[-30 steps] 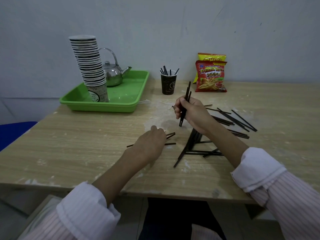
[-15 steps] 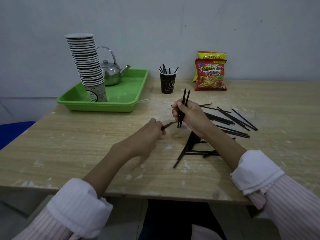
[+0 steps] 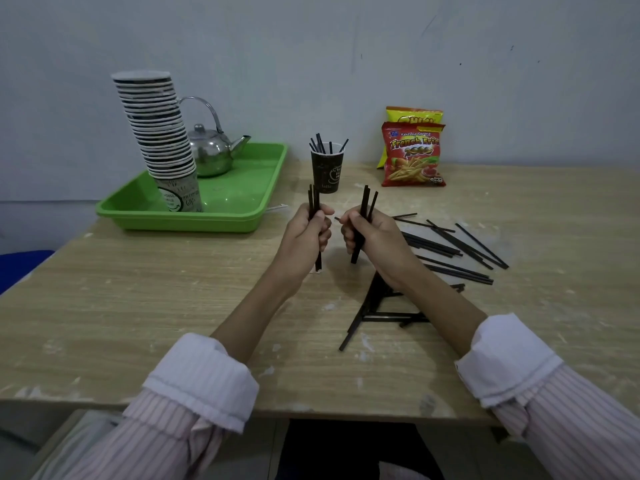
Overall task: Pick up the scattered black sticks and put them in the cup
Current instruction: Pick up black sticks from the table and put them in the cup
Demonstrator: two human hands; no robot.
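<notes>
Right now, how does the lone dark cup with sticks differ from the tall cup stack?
The dark cup is a single cup standing on the bare table; the cup stack is many nested cups standing in the green tray. The dark cup holds black sticks poking out of its rim; the stack shows none. The dark cup is black, while the stack's bottom cup looks pale with dark print. Both stand upright near the wall.

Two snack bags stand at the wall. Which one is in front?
The red bag of French fries is in front. It covers the lower part of the yellow bag, which shows only its top behind it, against the wall.
</notes>
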